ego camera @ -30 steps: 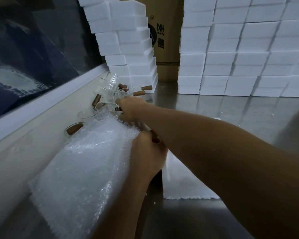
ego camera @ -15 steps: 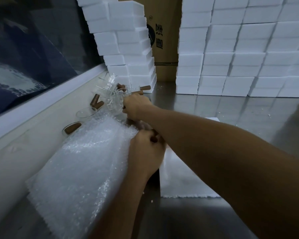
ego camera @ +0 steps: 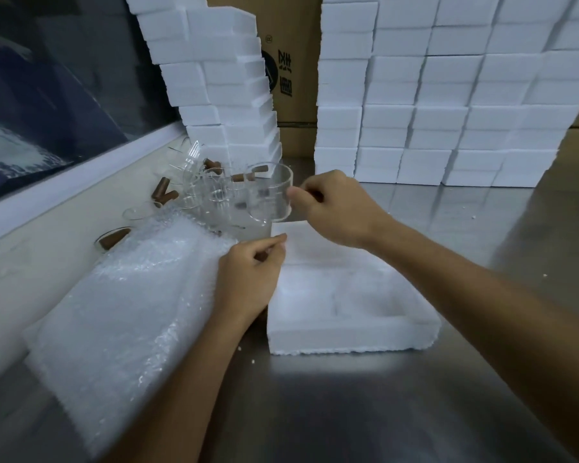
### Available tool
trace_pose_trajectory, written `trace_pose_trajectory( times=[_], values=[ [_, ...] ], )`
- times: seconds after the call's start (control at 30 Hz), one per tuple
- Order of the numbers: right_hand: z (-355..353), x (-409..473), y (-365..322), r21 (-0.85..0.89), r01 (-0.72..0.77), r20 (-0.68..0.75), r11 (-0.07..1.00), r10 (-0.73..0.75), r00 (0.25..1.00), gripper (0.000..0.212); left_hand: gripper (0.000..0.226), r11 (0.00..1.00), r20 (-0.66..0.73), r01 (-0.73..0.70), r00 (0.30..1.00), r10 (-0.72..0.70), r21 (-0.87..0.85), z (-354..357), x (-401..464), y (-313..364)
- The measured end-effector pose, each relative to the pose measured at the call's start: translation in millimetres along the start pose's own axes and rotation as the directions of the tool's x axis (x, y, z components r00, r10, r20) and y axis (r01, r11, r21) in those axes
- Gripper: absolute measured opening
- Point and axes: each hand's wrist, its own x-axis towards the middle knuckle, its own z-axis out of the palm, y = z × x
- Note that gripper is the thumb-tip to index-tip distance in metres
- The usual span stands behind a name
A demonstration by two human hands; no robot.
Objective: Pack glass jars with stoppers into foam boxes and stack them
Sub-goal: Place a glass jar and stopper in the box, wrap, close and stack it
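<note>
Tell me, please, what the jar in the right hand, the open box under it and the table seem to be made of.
The jar looks like clear, glossy glass: you see the stoppers through it. The open box appears to be white expanded foam, matte, with a crumbly grainy edge. The table seems to be brushed stainless steel: grey, with soft reflections of the stacks.

Steel tabletop (ego camera: 365, 406), dark window (ego camera: 47, 95) with white sill at left, cardboard carton (ego camera: 291, 61) behind
</note>
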Motion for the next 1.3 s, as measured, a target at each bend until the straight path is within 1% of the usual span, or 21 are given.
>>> trace_pose_trajectory(
  times=[0.13, 0.23, 0.3, 0.37, 0.4, 0.43, 0.5, 0.53, 0.6, 0.67, 0.73, 0.8, 0.87, 0.9, 0.97, 1.0, 1.03, 1.17, 1.3],
  values=[
    [-37.2, -35.9, -5.7, 0.147, -0.031, 0.082, 0.989, 0.019, 0.996, 0.059, 0.018, 1.0, -0.02, 0.017, 1.0, -0.017, -0.01, 0.3, 2.6, -2.7],
    [-53.6, -49.9, -5.6, 0.259, -0.055, 0.11, 0.964, 0.027, 0.994, 0.059, 0.015, 0.998, -0.077, 0.031, 0.996, -0.034, -0.052, -0.2, 0.5, -1.0],
    [-61.4, -54.1, -6.4, 0.293, -0.062, 0.14, 0.954, 0.022, 0.99, 0.055, 0.016, 0.998, -0.17, -0.049, 0.985, 0.044, -0.026, -1.9, -4.3, 5.5],
    [-68.9, -55.7, -9.1, 0.316, -0.064, 0.161, 0.947, 0.013, 0.987, 0.047, 0.013, 0.983, -0.284, -0.18, 0.941, 0.184, 0.042, -6.0, -7.6, 15.8],
    [-72.2, -56.0, -10.9, 0.33, -0.064, 0.161, 0.942, 0.01, 0.987, 0.044, 0.021, 0.966, -0.312, -0.251, 0.914, 0.26, 0.069, -8.4, -9.1, 21.7],
    [-75.2, -56.0, -12.2, 0.346, -0.062, 0.158, 0.936, 0.007, 0.987, 0.043, 0.037, 0.942, -0.301, -0.324, 0.893, 0.334, 0.087, -10.0, -11.3, 27.4],
    [-78.7, -55.2, -12.5, 0.364, -0.051, 0.153, 0.93, -0.006, 0.988, 0.043, 0.07, 0.88, -0.2, -0.47, 0.857, 0.475, 0.073, -11.5, -17.0, 37.9],
    [-80.1, -55.0, -12.4, 0.359, -0.047, 0.161, 0.932, -0.012, 0.987, 0.043, 0.081, 0.851, -0.152, -0.523, 0.838, 0.524, 0.05, -11.7, -19.7, 42.9],
    [-83.3, -54.5, -10.7, 0.325, -0.039, 0.198, 0.945, -0.027, 0.98, 0.044, 0.089, 0.818, -0.112, -0.575, 0.813, 0.571, 0.005, -11.6, -22.9, 47.4],
    [-86.9, -54.1, -6.2, 0.264, -0.017, 0.233, 0.964, -0.047, 0.971, 0.043, 0.087, 0.82, -0.119, -0.572, 0.813, 0.57, 0.019, -11.3, -23.8, 49.1],
    [-88.9, -53.5, -0.9, 0.204, 0.016, 0.214, 0.979, -0.061, 0.975, 0.041, 0.084, 0.825, -0.129, -0.561, 0.815, 0.565, 0.074, -10.6, -24.0, 48.9],
    [-86.5, -52.6, 2.9, 0.181, 0.055, 0.164, 0.982, -0.085, 0.983, 0.033, 0.081, 0.831, -0.146, -0.549, 0.819, 0.556, 0.088, -9.6, -25.6, 49.7],
    [-81.2, -52.4, 4.0, 0.171, 0.097, 0.157, 0.98, -0.125, 0.98, 0.022, 0.079, 0.842, -0.161, -0.532, 0.827, 0.539, 0.089, -9.4, -26.3, 50.0],
    [-78.0, -52.3, 4.2, 0.162, 0.112, 0.171, 0.98, -0.14, 0.975, 0.03, 0.078, 0.846, -0.166, -0.526, 0.829, 0.534, 0.092, -9.8, -26.4, 49.6],
    [-73.2, -53.1, 5.8, 0.113, 0.149, 0.195, 0.982, -0.169, 0.966, 0.061, 0.077, 0.854, -0.169, -0.511, 0.837, 0.521, 0.102, -11.1, -25.9, 47.5],
    [-71.2, -54.2, 4.8, 0.065, 0.176, 0.193, 0.982, -0.185, 0.964, 0.071, 0.077, 0.859, -0.165, -0.5, 0.843, 0.512, 0.11, -11.5, -26.0, 46.7],
    [-68.4, -55.8, 2.8, 0.023, 0.208, 0.185, 0.978, -0.209, 0.96, 0.075, 0.077, 0.863, -0.16, -0.491, 0.848, 0.505, 0.119, -11.4, -26.3, 45.5],
    [-54.7, -59.7, -7.6, -0.018, 0.301, 0.101, 0.953, -0.298, 0.949, 0.072, 0.078, 0.857, -0.138, -0.497, 0.847, 0.514, 0.138, -10.1, -26.9, 42.5],
    [-48.2, -62.4, -11.7, -0.05, 0.314, 0.01, 0.948, -0.314, 0.949, 0.066, 0.079, 0.848, -0.168, -0.512, 0.832, 0.529, 0.135, -9.1, -26.4, 44.2]
  ],
)
